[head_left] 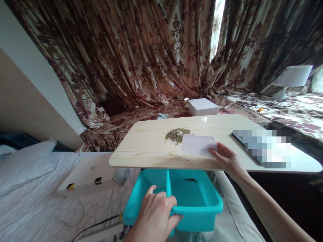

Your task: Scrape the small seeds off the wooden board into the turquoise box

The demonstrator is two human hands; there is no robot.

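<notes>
My right hand [228, 158] pinches the right end of a thin white card [198, 145] above the wooden tabletop [141, 148]. Beside the card's upper left lies a loose heap of small green-brown grains [177, 134], with a few strays nearer the front edge. Below that edge, my left hand [157, 213] grips a turquoise two-compartment bin [199, 209], its fingers around the near rim by the divider. A small dark clump of grains [190, 180] sits in the bin's right compartment.
A blurred-out flat object [262, 148] lies on the table's right side. Behind the table are a white box [203, 106] and floral curtains [151, 50]. At left, a white carton [88, 171] rests on the bed [37, 198]. A lamp [294, 77] stands far right.
</notes>
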